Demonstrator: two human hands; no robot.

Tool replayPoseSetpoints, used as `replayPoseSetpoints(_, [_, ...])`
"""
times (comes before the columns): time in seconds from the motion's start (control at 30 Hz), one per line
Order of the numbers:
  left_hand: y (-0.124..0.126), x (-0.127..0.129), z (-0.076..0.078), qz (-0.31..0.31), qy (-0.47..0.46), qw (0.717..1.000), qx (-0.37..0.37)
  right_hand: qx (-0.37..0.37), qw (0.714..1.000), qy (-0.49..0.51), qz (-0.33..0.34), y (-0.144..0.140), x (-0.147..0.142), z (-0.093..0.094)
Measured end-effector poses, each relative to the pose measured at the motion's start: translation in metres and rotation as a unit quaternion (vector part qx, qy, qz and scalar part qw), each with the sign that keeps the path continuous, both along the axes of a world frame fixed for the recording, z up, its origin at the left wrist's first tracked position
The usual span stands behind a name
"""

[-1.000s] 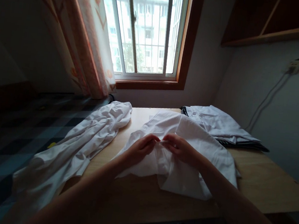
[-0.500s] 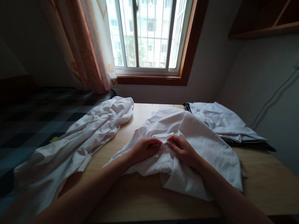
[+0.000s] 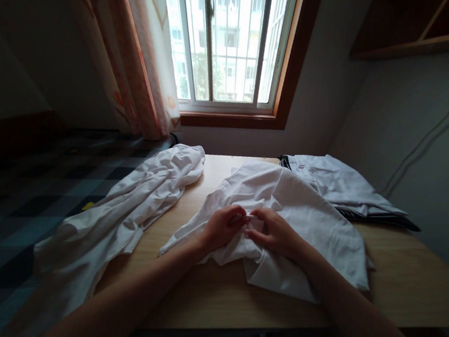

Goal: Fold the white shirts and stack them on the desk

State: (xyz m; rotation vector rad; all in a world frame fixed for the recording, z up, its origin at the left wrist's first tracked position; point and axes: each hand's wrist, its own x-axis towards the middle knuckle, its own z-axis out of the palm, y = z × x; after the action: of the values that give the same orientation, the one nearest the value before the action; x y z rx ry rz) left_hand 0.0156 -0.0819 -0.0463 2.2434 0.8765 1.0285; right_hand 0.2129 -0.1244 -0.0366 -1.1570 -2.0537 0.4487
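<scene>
A white garment (image 3: 301, 209), perhaps a shirt, lies loosely spread over the wooden table in front of me. My left hand (image 3: 224, 225) pinches a bit of its cloth near the middle. Close against it, almost fingertip to fingertip, my right hand (image 3: 272, 229) grips the same fold with thumb and fingers. Whatever small detail sits between the fingertips is too dim to make out. The cloth bunches under both hands, and its lower corner hangs toward the table's front edge.
Another white garment (image 3: 135, 201) lies crumpled along the table's left side, overlapping the checked bedding (image 3: 13, 204). At the back right, folded white clothing (image 3: 336, 181) rests on dark clothing (image 3: 389, 220). A curtain (image 3: 138, 72) hangs beside the window; a shelf (image 3: 425, 45) juts out upper right.
My right thumb has moved down, away from its fingers, and my left fingers have curled more around the cloth. The whole view has shifted slightly.
</scene>
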Motion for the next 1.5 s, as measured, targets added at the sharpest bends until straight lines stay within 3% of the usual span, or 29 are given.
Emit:
replayPoseSetpoints(0.2, [-0.011,0.000,0.000,0.038,0.106,0.985,0.130,-0.041,0.999,0.003,-0.028,0.008,-0.002,-0.008])
replayPoseSetpoints(0.47, [-0.009,0.000,0.004,0.043,0.169,0.968,0.182,-0.065,0.997,0.019,-0.039,0.007,-0.003,-0.003])
replayPoseSetpoints(0.63, [0.002,-0.013,0.008,0.049,0.204,0.954,0.213,-0.042,0.996,0.001,-0.073,0.001,-0.006,0.001])
replayPoseSetpoints(0.83, [0.000,-0.021,0.021,0.110,0.192,0.957,0.188,-0.051,0.979,0.182,-0.076,0.008,0.007,0.003])
replayPoseSetpoints(1.0, [0.000,-0.026,0.046,0.178,0.169,0.954,0.173,-0.029,0.913,0.386,-0.126,0.017,0.021,0.007])
replayPoseSetpoints(1.13, [0.001,-0.029,0.053,0.203,0.137,0.950,0.193,-0.008,0.903,0.410,-0.130,0.017,0.023,0.011])
replayPoseSetpoints(1.3, [-0.022,-0.012,0.050,0.100,0.072,0.966,0.228,-0.018,0.918,0.372,-0.138,0.016,0.021,0.010])
replayPoseSetpoints(1.5, [-0.027,-0.004,0.034,-0.012,0.133,0.975,0.179,-0.014,0.924,0.349,-0.153,0.016,0.021,0.008])
